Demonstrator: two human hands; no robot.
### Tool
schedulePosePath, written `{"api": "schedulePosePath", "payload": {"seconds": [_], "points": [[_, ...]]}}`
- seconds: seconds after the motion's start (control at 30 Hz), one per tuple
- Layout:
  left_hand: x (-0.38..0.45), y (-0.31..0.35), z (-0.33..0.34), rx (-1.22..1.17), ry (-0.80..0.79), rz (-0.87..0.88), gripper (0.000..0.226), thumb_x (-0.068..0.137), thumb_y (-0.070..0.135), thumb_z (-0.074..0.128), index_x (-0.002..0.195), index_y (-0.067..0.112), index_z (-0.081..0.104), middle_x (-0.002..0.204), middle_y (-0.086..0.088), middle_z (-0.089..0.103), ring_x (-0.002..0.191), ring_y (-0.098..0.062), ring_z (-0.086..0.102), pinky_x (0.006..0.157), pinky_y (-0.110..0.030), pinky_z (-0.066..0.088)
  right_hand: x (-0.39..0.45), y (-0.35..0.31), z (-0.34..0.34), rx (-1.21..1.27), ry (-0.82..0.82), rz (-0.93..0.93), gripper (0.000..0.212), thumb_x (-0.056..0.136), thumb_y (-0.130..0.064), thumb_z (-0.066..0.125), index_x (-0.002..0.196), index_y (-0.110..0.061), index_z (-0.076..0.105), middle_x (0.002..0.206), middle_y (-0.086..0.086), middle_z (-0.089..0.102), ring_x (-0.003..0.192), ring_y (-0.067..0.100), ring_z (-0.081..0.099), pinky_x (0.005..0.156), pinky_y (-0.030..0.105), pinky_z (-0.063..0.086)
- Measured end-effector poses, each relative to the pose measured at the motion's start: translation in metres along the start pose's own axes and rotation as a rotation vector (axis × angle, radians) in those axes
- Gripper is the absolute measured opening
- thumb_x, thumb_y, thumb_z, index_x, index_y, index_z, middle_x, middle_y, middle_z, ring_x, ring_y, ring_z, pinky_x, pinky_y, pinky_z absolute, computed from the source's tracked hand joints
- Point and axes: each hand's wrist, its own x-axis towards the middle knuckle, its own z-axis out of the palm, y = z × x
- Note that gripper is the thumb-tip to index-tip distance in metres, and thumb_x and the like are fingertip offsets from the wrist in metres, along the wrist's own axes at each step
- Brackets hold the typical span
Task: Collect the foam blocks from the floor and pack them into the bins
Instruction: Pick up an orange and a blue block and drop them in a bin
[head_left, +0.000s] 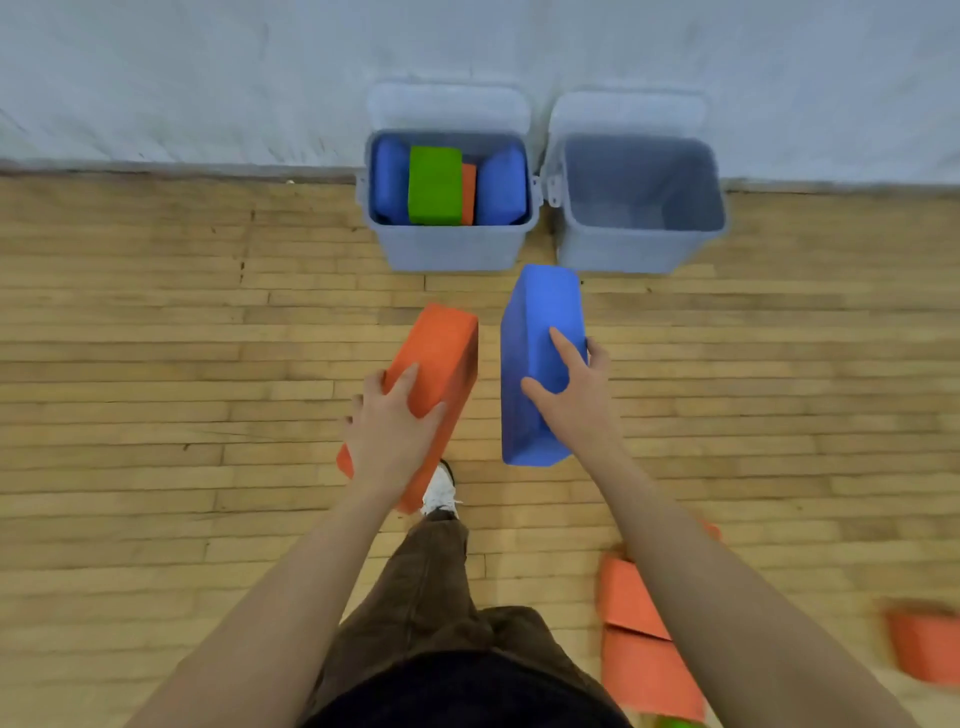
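My left hand (396, 431) grips an orange foam block (441, 353) held above the wooden floor, its long side pointing toward the bins. My right hand (571, 400) grips a blue foam block (535, 332) beside it, also off the floor. Two grey bins stand against the wall ahead. The left bin (447, 249) holds two blue blocks, a green block (435, 184) and an orange one on end. The right bin (623, 249) looks empty inside.
More orange blocks (639, 649) lie on the floor under my right forearm, and another orange block (924, 649) is at the far right. My leg and white shoe (440, 491) are below the held blocks. A pale wall (208, 78) runs behind the bins.
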Motion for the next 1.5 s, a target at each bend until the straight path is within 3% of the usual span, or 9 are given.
{"api": "schedulePosePath", "payload": {"seconds": [0.17,0.3,0.57,0.73,0.9,1.17,1.3,1.4,1.5], "points": [[0.093,0.023,-0.02,0.02,0.006,-0.01,0.06,0.083,0.053,0.057,0.138,0.034,0.041,0.143,-0.007,0.036,0.125,-0.031,0.039,0.102,-0.05,0.029,0.086,-0.033,0.001,-0.051,-0.044,0.013,0.069,0.085,-0.039,0.062,0.145,-0.039,0.027,0.156,-0.001,0.008,0.127,0.022,0.041,0.086,0.034,0.045],[0.17,0.063,-0.03,0.058,-0.024,0.072,0.061,0.082,0.053,0.058,0.137,0.035,0.043,0.142,-0.007,0.037,0.123,-0.033,0.04,0.101,-0.049,0.029,0.138,-0.037,-0.013,-0.05,-0.03,0.094,0.068,0.084,-0.042,0.061,0.143,-0.043,0.027,0.155,-0.003,0.008,0.126,0.023,0.043,0.086,0.041,0.05],[0.325,0.148,-0.012,0.039,-0.067,0.151,0.062,0.083,0.051,0.058,0.14,0.033,0.041,0.144,-0.008,0.035,0.125,-0.033,0.04,0.102,-0.049,0.031,0.27,-0.028,-0.034,-0.018,0.021,0.214,0.07,0.085,-0.039,0.064,0.145,-0.036,0.028,0.155,0.001,0.009,0.133,0.024,0.036,0.095,0.041,0.047],[0.447,0.183,0.017,-0.042,-0.04,0.067,0.062,0.084,0.049,0.058,0.14,0.03,0.04,0.144,-0.011,0.033,0.126,-0.034,0.038,0.102,-0.054,0.034,0.419,-0.046,-0.031,-0.072,-0.061,0.12,0.072,0.085,-0.041,0.064,0.146,-0.037,0.027,0.156,0.002,0.007,0.137,0.025,0.029,0.1,0.043,0.044],[0.57,0.205,0.051,-0.032,0.007,-0.065,0.06,0.088,0.049,0.054,0.142,0.029,0.036,0.146,-0.012,0.031,0.129,-0.036,0.03,0.104,-0.053,0.028,0.567,-0.075,-0.006,-0.164,-0.13,0.023,0.071,0.085,-0.044,0.063,0.146,-0.038,0.026,0.157,0.001,0.002,0.139,0.024,0.027,0.094,0.045,0.048],[0.731,0.168,0.157,-0.239,0.048,-0.249,0.059,0.094,0.047,0.046,0.146,0.026,0.027,0.148,-0.013,0.028,0.13,-0.035,0.03,0.099,-0.052,0.035,0.741,-0.071,0.112,-0.296,-0.152,-0.119,0.072,0.087,-0.048,0.059,0.147,-0.039,0.021,0.158,-0.001,-0.005,0.142,0.024,0.018,0.085,0.039,0.048],[0.773,0.134,0.208,-0.352,0.061,-0.262,0.051,0.098,0.036,0.043,0.145,0.028,0.026,0.155,-0.013,0.012,0.13,-0.036,0.035,0.102,-0.049,0.035,0.784,-0.044,0.167,-0.281,-0.177,-0.2,0.07,0.09,-0.046,0.056,0.148,-0.039,0.017,0.159,-0.002,-0.002,0.143,0.023,0.017,0.085,0.041,0.052],[0.781,0.114,0.233,-0.181,0.093,-0.25,0.051,0.097,0.035,0.041,0.146,0.027,0.025,0.153,-0.012,0.02,0.126,-0.041,0.035,0.099,-0.056,0.034,0.804,-0.022,0.196,-0.393,-0.254,-0.242,0.063,0.095,-0.044,0.049,0.149,-0.034,0.017,0.159,-0.003,-0.005,0.145,0.025,0.011,0.093,0.047,0.049],[0.781,0.103,0.236,0.052,0.195,-0.215,0.053,0.096,0.029,0.048,0.145,0.016,0.032,0.138,-0.018,0.04,0.11,-0.044,0.045,0.08,-0.055,0.042,0.812,-0.011,0.205,-0.486,-0.233,-0.306,0.06,0.095,-0.046,0.046,0.149,-0.031,0.023,0.159,-0.003,-0.005,0.143,0.029,0.017,0.102,0.047,0.041]]}}
